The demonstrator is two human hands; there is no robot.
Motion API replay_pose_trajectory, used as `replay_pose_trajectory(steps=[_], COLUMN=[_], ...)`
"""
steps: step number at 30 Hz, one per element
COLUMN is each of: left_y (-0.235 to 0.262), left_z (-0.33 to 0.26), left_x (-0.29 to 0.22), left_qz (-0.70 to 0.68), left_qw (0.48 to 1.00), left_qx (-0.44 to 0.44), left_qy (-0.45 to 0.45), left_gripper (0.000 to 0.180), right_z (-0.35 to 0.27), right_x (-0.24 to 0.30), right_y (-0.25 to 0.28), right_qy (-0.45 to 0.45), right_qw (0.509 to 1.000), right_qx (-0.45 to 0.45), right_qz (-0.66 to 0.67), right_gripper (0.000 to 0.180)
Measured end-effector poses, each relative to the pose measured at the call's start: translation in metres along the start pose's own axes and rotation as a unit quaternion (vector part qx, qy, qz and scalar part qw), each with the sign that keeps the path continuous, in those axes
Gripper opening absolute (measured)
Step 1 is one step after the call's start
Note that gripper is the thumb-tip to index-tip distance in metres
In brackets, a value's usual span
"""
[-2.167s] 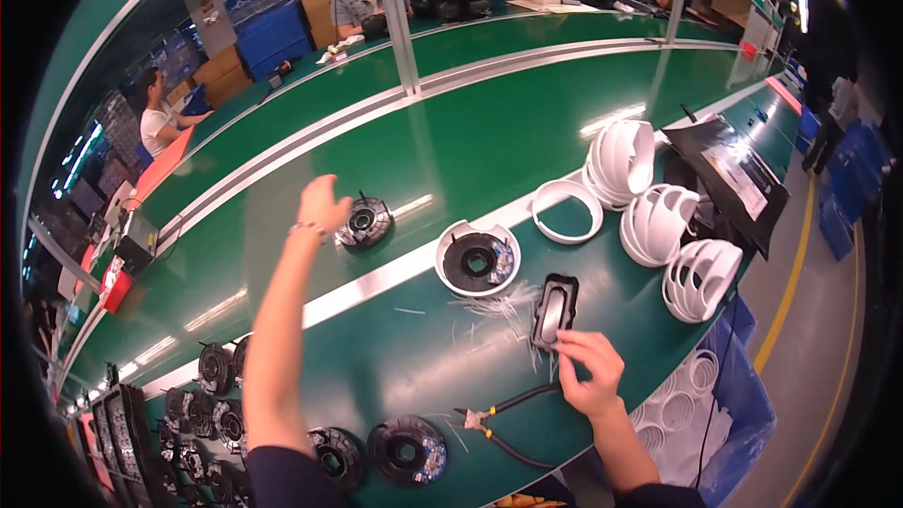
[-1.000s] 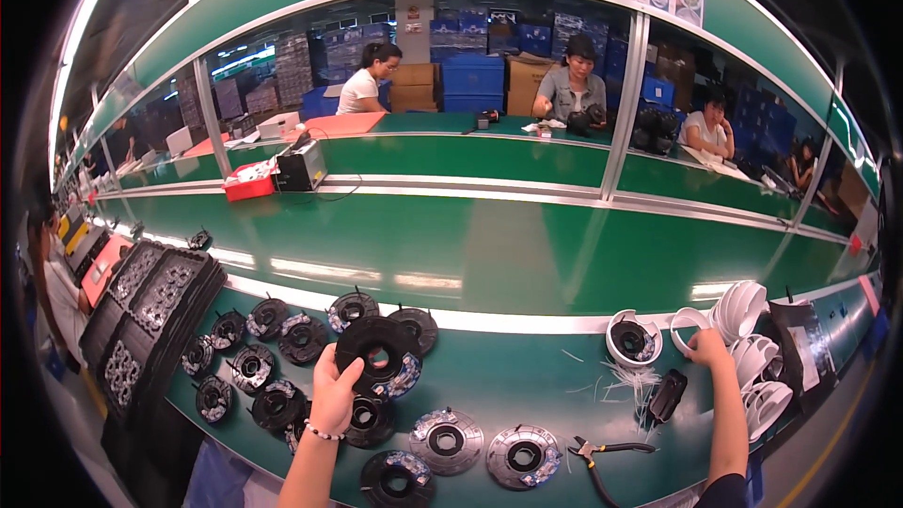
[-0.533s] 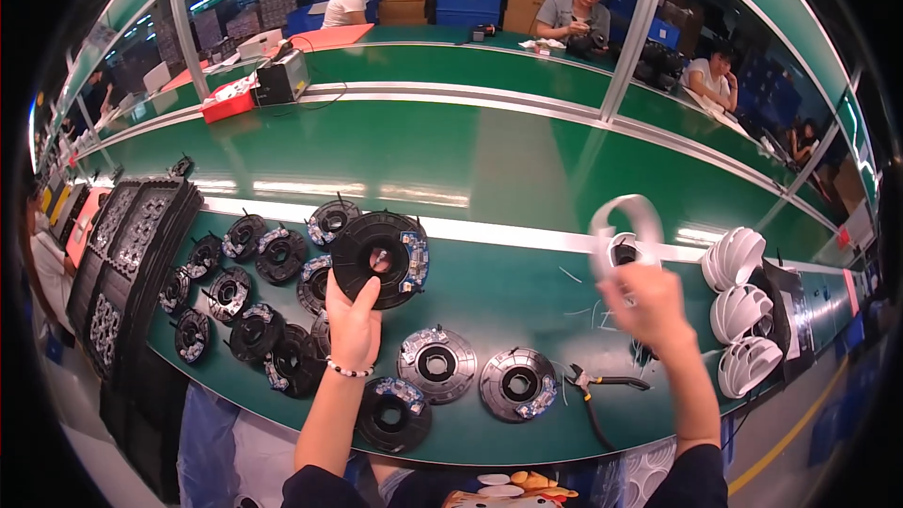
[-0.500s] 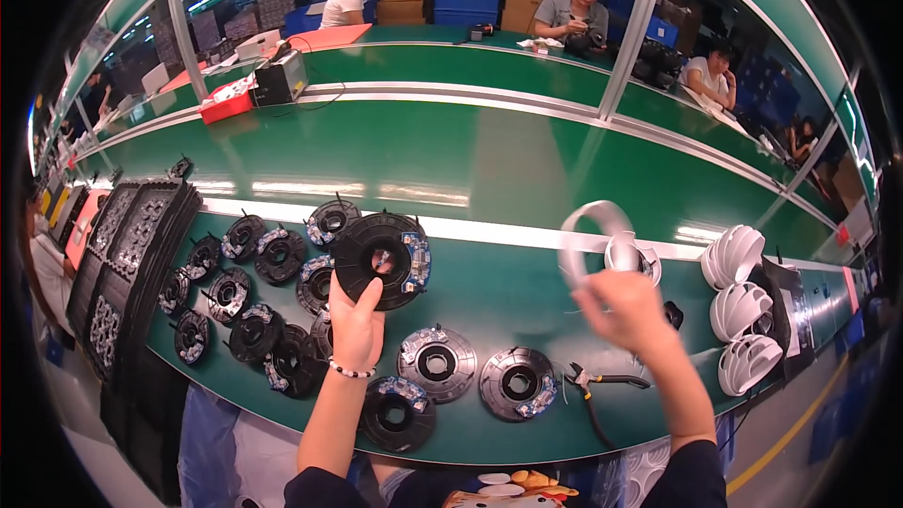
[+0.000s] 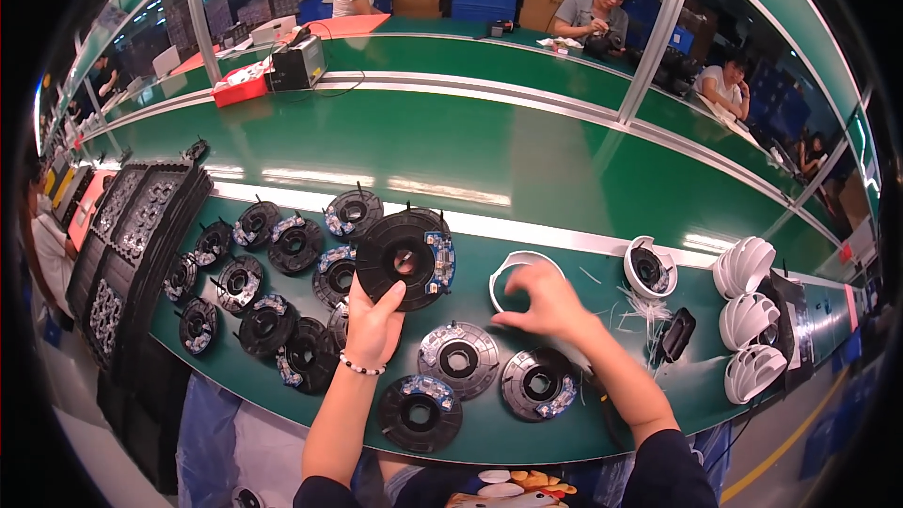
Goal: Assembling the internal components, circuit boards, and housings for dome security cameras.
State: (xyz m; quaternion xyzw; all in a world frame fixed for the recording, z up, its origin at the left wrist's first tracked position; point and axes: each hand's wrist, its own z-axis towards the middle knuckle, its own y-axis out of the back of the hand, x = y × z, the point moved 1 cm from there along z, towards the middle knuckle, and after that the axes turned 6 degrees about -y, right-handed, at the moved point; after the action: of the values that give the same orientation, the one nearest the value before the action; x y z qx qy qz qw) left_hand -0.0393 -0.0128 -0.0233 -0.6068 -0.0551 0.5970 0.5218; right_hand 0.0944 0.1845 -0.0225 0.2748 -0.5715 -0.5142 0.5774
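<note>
My left hand (image 5: 374, 322) holds a round black disc-shaped part (image 5: 403, 260) with a small circuit board on its rim, lifted above the green bench (image 5: 527, 179). My right hand (image 5: 546, 301) grips a white plastic ring (image 5: 513, 268) just right of that disc, low over the bench. Below my hands lie three similar round parts (image 5: 458, 357), flat on the bench. A cluster of several more black discs (image 5: 282, 273) lies to the left of my left hand.
Black trays (image 5: 132, 235) are stacked at the far left. At the right lie a white cup with a black insert (image 5: 649, 268), a small black block (image 5: 677, 334) and stacks of white housings (image 5: 748, 320). Other people sit at benches behind, beyond a red tray (image 5: 243, 89).
My right hand has brought the white ring down and leftward toward the bench. My left hand still holds the black disc, in much the same place.
</note>
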Motion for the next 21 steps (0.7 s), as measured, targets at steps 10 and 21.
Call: replay_pose_trajectory(steps=[10, 21], left_y=[0.007, -0.027], left_z=[0.010, 0.032], left_x=[0.013, 0.036], left_qz=[0.026, 0.163], left_qw=[0.999, 0.978], left_qx=[0.006, 0.124], left_qy=[-0.027, -0.033], left_gripper=[0.048, 0.047], right_z=[-0.003, 0.014], right_x=[-0.028, 0.016], right_y=[0.014, 0.014], right_qy=[-0.066, -0.073], right_qw=[0.995, 0.781], right_qx=[0.072, -0.066], right_qz=[-0.011, 0.617], right_gripper=[0.099, 0.093])
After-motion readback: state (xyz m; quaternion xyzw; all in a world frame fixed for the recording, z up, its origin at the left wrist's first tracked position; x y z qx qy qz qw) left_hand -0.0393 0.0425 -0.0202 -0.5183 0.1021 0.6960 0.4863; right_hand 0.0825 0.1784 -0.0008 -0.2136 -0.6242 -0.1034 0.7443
